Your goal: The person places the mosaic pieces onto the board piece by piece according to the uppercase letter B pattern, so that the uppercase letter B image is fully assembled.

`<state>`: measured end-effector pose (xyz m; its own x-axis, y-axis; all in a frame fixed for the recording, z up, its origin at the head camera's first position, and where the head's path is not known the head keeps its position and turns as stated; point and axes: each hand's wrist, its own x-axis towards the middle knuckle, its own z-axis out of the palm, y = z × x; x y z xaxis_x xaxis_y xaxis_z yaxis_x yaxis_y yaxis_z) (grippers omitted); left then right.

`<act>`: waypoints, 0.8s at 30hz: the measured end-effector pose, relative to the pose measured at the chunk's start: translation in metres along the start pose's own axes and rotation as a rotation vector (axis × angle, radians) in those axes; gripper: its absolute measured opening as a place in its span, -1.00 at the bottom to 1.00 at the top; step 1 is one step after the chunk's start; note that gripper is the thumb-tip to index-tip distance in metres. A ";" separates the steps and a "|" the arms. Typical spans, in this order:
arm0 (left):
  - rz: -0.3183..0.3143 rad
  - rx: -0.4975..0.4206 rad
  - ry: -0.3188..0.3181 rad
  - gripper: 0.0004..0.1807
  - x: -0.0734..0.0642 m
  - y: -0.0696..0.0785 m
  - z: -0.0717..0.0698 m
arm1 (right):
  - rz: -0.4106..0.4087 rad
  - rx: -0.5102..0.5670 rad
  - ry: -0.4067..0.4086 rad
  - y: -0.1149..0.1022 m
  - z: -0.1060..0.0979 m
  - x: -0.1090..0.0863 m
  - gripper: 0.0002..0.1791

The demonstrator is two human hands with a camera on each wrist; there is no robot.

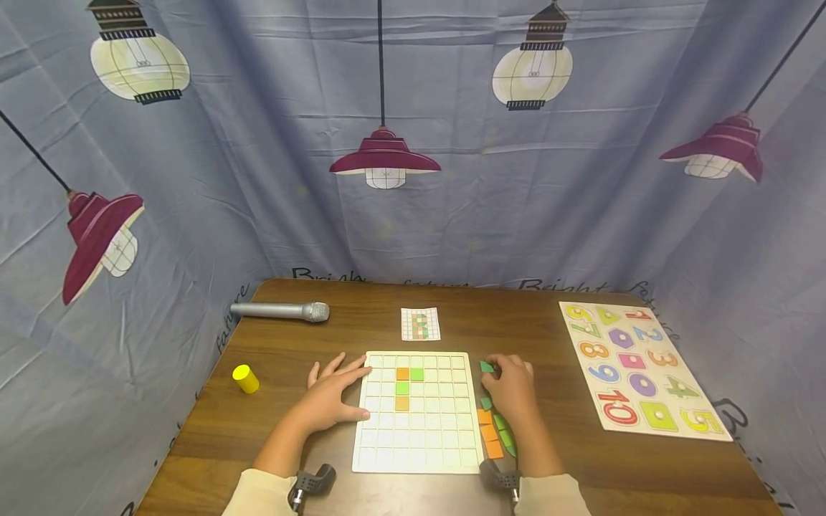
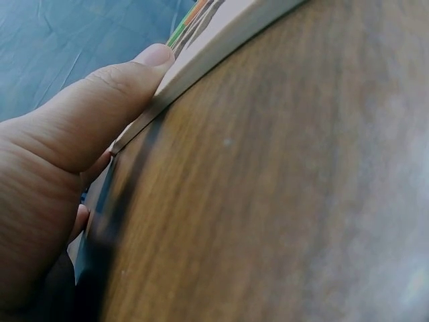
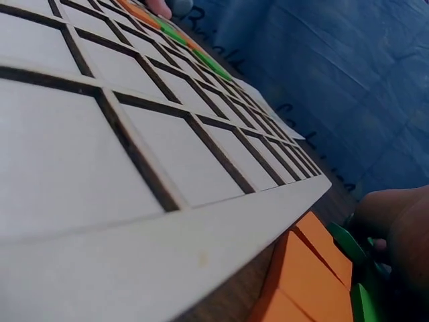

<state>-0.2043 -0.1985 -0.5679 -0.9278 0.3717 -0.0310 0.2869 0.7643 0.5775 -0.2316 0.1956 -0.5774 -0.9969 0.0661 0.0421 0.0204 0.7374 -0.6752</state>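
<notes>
A white grid board (image 1: 386, 437) lies on the table; in it sit two orange tiles, one of them the upper orange tile (image 1: 403, 374), and two light green tiles, including the upper green tile (image 1: 416, 374). My left hand (image 1: 325, 400) rests spread at the board's left edge, its thumb (image 2: 120, 84) on the rim. To the right of the board my right hand (image 1: 511, 387) has thumb and forefinger curled at a dark green tile (image 1: 487, 366), pinching it. Beneath and beside that hand lie loose orange tiles (image 1: 489, 433) and green tiles (image 1: 503, 431), partly hidden by the wrist.
Behind the board lies a small pattern card (image 1: 437, 324) with a coloured grid figure. A grey microphone (image 1: 280, 311) is at the back left, above a yellow cylinder (image 1: 246, 379). A number and shape board (image 1: 645, 369) takes up the right side. Curtains (image 1: 413, 236) enclose the table.
</notes>
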 end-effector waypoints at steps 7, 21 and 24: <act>0.003 -0.007 0.004 -0.02 0.000 0.000 0.001 | 0.019 0.059 0.005 -0.004 -0.001 -0.001 -0.65; 0.009 -0.004 0.013 -0.04 -0.001 0.000 0.001 | -0.143 0.083 -0.040 -0.063 0.038 -0.015 -0.74; 0.011 0.000 0.008 -0.03 0.000 -0.001 0.001 | -0.158 0.050 -0.031 -0.072 0.048 -0.016 -0.77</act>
<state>-0.2041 -0.1988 -0.5690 -0.9266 0.3757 -0.0176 0.2972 0.7599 0.5781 -0.2209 0.1088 -0.5651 -0.9893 -0.0694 0.1287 -0.1400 0.7025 -0.6978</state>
